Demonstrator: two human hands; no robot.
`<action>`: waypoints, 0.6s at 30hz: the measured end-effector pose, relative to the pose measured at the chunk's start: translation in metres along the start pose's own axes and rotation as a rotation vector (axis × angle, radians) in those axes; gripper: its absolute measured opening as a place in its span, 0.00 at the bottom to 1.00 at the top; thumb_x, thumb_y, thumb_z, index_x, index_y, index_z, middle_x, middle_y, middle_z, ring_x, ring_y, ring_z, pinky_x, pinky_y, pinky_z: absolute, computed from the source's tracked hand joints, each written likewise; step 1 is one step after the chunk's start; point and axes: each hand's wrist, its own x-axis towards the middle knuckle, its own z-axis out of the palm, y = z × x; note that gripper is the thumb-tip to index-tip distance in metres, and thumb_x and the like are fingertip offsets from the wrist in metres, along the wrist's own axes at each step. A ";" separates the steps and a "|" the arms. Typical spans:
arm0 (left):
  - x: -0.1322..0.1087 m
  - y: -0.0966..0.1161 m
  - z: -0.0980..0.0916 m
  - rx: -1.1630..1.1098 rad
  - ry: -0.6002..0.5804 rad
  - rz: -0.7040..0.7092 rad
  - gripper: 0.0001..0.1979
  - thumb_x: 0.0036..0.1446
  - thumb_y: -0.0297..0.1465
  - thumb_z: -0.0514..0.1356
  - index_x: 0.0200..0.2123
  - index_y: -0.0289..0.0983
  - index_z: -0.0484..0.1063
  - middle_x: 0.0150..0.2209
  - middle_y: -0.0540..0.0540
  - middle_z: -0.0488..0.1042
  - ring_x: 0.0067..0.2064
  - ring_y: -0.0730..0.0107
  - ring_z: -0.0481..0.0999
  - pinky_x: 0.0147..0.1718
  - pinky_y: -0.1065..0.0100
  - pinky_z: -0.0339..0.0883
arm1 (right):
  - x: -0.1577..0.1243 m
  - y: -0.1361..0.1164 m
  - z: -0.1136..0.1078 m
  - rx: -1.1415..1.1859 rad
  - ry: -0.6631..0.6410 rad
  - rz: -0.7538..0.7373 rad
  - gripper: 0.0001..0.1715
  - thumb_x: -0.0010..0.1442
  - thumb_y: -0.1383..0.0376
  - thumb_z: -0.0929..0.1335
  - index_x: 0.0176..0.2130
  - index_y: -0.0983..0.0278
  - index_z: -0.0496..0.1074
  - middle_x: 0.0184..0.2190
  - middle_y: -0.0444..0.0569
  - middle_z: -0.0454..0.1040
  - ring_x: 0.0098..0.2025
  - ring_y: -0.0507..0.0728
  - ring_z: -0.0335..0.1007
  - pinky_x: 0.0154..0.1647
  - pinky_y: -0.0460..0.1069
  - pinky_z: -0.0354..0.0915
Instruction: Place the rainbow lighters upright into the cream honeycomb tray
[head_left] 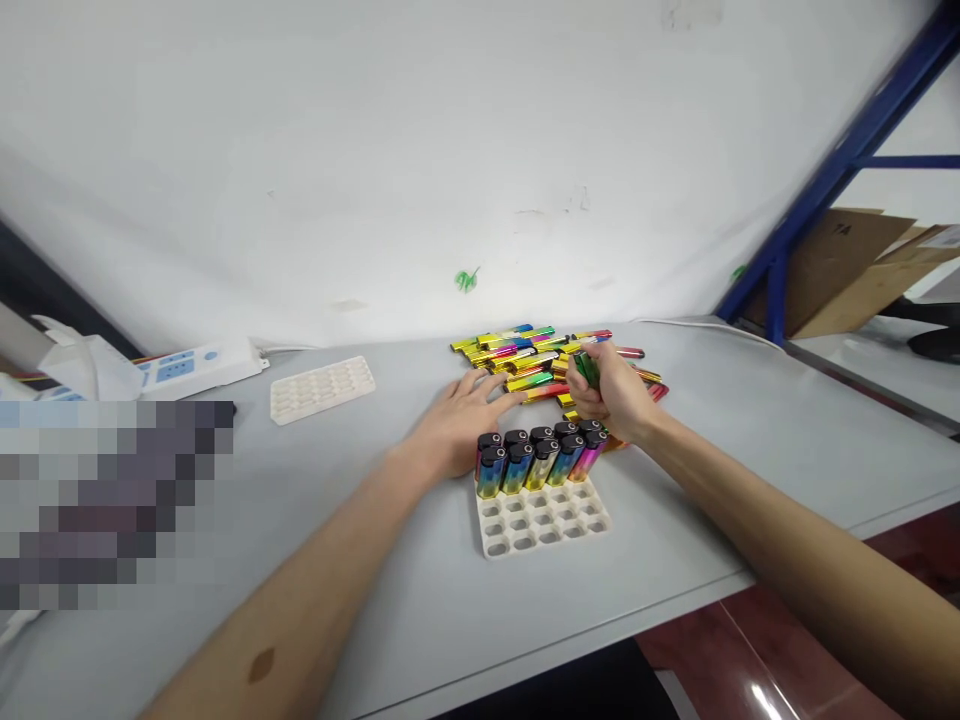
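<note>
Several shiny multicoloured lighter bodies (529, 362) lie in a loose pile near the wall. My left hand (466, 415) rests on the table with its fingers spread, the fingertips beside the pile's left edge and nothing held. Over the right part of the pile, my right hand (609, 385) is closed around a green lighter (587, 370), mostly hidden by the fingers. In front stands a white tray (544, 522) with rows of holes. Black-topped lighters (541, 465) stand upright in its two back rows; the front rows of holes hold nothing.
A second white tray (322, 390) lies to the left on the grey table (420, 600). Behind it is a white power strip (202, 368). A blue metal frame (780, 260) and cardboard boxes (847, 270) stand at the right. A pixelated area covers the left edge.
</note>
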 end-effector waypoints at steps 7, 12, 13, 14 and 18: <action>0.000 -0.001 0.000 0.038 0.170 0.055 0.08 0.65 0.31 0.55 0.46 0.40 0.68 0.58 0.41 0.69 0.61 0.53 0.62 0.55 0.53 0.65 | 0.000 0.002 -0.003 -0.034 0.004 -0.059 0.26 0.65 0.51 0.59 0.19 0.60 0.55 0.14 0.37 0.45 0.17 0.48 0.33 0.16 0.46 0.36; 0.000 0.004 -0.006 0.063 0.195 -0.013 0.15 0.68 0.44 0.53 0.38 0.38 0.68 0.51 0.39 0.71 0.55 0.50 0.65 0.50 0.51 0.65 | -0.002 0.000 0.001 -0.056 0.079 -0.071 0.30 0.65 0.48 0.60 0.19 0.60 0.56 0.14 0.37 0.44 0.17 0.47 0.33 0.18 0.46 0.35; 0.000 0.005 -0.007 0.076 0.200 -0.028 0.16 0.68 0.45 0.53 0.37 0.38 0.68 0.49 0.39 0.72 0.54 0.50 0.66 0.49 0.52 0.65 | -0.002 0.000 0.001 -0.056 0.072 -0.069 0.30 0.65 0.49 0.60 0.18 0.60 0.56 0.14 0.37 0.45 0.17 0.47 0.33 0.18 0.47 0.35; 0.000 0.005 -0.008 0.087 0.201 -0.038 0.16 0.67 0.45 0.54 0.36 0.39 0.68 0.48 0.39 0.72 0.54 0.51 0.66 0.49 0.53 0.65 | -0.002 -0.001 0.001 -0.055 0.060 -0.068 0.29 0.65 0.50 0.60 0.18 0.60 0.55 0.14 0.37 0.45 0.17 0.47 0.33 0.17 0.47 0.36; 0.000 0.004 -0.006 0.098 0.196 -0.062 0.15 0.67 0.45 0.55 0.37 0.39 0.67 0.44 0.41 0.73 0.50 0.54 0.68 0.46 0.55 0.64 | -0.003 0.000 0.000 -0.059 0.026 -0.073 0.27 0.65 0.52 0.59 0.18 0.59 0.55 0.13 0.38 0.46 0.16 0.48 0.34 0.16 0.47 0.36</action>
